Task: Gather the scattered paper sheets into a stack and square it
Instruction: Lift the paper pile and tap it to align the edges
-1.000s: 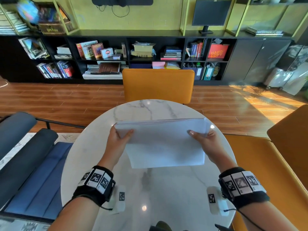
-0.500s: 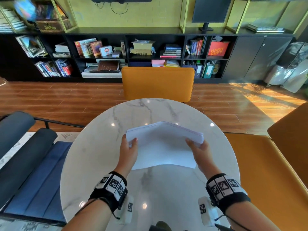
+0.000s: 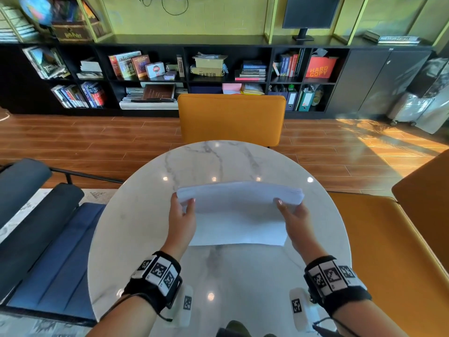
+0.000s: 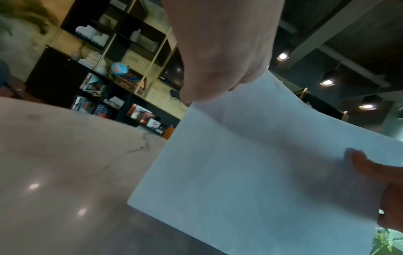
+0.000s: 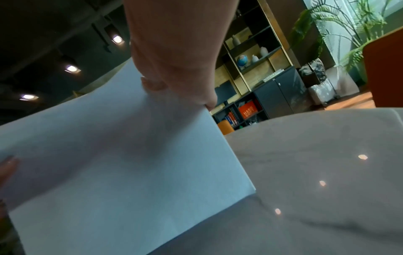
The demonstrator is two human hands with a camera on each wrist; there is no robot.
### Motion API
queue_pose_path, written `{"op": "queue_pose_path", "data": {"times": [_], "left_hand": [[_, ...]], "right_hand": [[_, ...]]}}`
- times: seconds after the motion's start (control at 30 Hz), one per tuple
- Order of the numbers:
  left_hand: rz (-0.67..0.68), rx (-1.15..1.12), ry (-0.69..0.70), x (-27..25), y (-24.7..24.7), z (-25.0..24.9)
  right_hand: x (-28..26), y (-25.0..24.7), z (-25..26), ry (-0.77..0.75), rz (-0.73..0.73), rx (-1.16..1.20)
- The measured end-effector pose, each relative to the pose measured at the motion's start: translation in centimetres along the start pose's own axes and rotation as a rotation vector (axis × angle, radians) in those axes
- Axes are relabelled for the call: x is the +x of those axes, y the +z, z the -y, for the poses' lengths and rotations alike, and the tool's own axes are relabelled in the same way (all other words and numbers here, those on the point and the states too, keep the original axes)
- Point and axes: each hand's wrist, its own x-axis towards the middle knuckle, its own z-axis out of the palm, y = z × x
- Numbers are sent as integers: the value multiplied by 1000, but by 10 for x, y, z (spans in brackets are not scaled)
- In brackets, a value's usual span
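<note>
A stack of white paper sheets (image 3: 239,215) stands on its lower long edge on the round marble table (image 3: 145,227), leaning toward me, its top edge slightly bowed. My left hand (image 3: 183,212) grips the stack's left side, thumb on the near face, fingers behind. My right hand (image 3: 290,214) grips the right side the same way. The left wrist view shows the paper stack (image 4: 261,163) with my left hand (image 4: 218,72) at its upper corner. In the right wrist view the paper stack (image 5: 120,163) sits under my right hand (image 5: 176,75).
An orange chair (image 3: 230,117) stands at the table's far side, another orange chair (image 3: 401,239) at the right. A blue padded bench (image 3: 43,239) lies to the left. Black bookshelves (image 3: 170,74) line the far wall.
The stack dipped and bent in my hands, then rose upright with its lower edge on the table. Both hands stayed on its sides, shifting a little nearer and closer together.
</note>
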Motion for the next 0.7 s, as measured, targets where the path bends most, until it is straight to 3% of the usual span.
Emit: {"op": "queue_pose_path", "data": {"times": [0.2,0.43,0.6,0.7], "left_hand": [[-86,-5,162,-2,4,-17],[-3,-20,-36,-21,18,15],[-84,-13,13,-14,16,9],[-50,-18,-55,-15,15,20]], "right_hand": [[-2,-1,22,-158,-35,5],[-17,7,-29,34,-36,-47],[-8,0,-27,50,-73,27],[-9,-4,-35,75,-42,-5]]}}
